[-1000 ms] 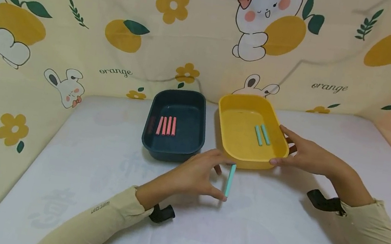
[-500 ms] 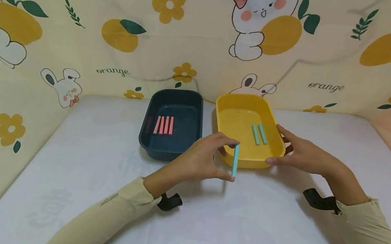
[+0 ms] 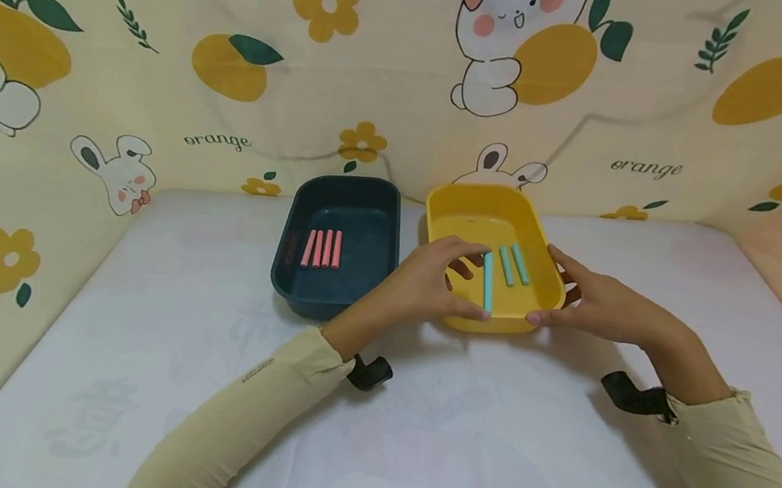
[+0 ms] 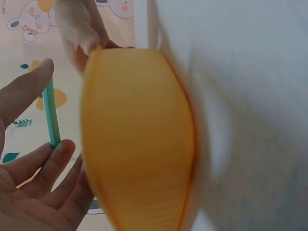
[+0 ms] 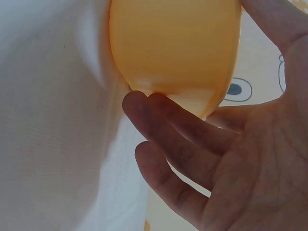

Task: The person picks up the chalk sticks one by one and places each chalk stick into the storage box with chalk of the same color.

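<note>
My left hand pinches a teal stick by its two ends, between thumb and a fingertip, over the yellow tray. In the left wrist view the teal stick stands between my fingers beside the yellow tray. Two more teal sticks lie side by side inside that tray. My right hand rests against the tray's right wall with its fingers straight; in the right wrist view those fingers touch the yellow tray low on its outside.
A dark blue tray stands just left of the yellow one and holds several pink sticks. Both trays sit on a white table backed by a yellow cartoon-print cloth.
My left hand lifted the teal stick off the table and carried it forward over the yellow tray's near rim. The right hand stayed on the tray's side.
</note>
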`<state>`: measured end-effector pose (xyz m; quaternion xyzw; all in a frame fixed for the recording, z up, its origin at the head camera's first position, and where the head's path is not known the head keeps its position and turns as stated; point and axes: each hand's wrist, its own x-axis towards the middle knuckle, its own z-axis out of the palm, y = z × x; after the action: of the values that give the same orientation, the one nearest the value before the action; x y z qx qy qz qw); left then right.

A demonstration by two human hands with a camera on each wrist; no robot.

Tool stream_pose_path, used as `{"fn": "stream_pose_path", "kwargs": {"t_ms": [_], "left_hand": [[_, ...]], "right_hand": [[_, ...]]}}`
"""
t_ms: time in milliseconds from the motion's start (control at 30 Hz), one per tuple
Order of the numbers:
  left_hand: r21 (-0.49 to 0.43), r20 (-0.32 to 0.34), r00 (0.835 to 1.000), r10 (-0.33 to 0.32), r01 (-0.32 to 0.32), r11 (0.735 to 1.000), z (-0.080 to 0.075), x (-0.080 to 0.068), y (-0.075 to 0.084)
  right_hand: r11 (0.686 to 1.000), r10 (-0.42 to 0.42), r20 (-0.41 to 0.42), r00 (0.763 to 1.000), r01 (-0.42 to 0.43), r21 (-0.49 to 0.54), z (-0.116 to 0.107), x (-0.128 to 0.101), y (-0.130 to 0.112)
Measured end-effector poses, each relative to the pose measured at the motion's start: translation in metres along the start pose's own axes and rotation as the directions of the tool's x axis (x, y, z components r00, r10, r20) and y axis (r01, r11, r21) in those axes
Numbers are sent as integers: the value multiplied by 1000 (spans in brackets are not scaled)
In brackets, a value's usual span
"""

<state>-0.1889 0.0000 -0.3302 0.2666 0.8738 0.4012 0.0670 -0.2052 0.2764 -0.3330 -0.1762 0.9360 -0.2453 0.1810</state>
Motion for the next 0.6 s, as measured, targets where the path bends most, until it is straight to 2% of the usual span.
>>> {"fn": "stream_pose_path", "kwargs": {"t_ms": [333,600], "left_hand": [[59,-21,1000,-4,6,998,11,20,-13],[143,-39,999,-5,11,990,14,35,-14]], "right_hand": [[1000,21,21,1000,-22,5,1,1,0],[1000,16,11,1000,-16,-12,0,0,0]]}}
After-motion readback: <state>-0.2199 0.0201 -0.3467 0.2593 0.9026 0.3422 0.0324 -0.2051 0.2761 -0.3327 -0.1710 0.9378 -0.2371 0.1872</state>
